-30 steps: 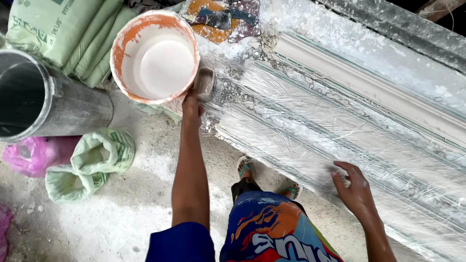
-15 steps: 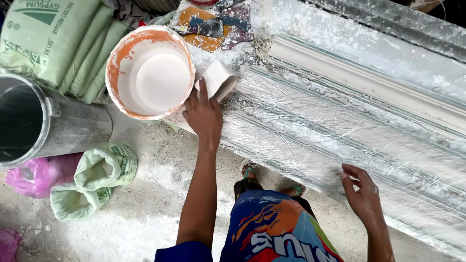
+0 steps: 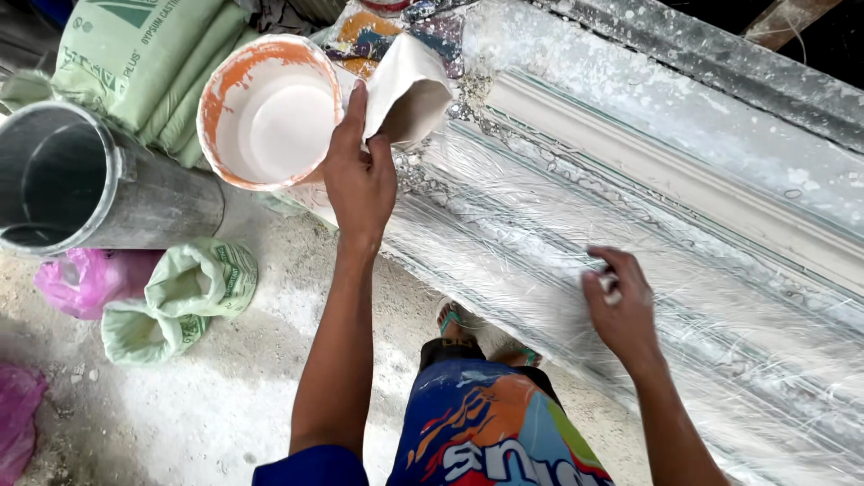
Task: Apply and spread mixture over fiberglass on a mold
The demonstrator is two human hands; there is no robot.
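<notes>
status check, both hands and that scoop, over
Left hand grips white scoop, lifted beside orange bucket. Right hand on the mould. Nothing blocking.

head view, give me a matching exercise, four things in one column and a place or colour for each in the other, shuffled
Things:
1. bucket
2. metal pipe
3. pink bag
4. left hand

Places or colours:
A. lying on its side at the left edge
B. orange rim, white inside
C. holding a small white scoop
D. on the floor below the pipe

Pairs: 1-B, 2-A, 3-D, 4-C
</notes>
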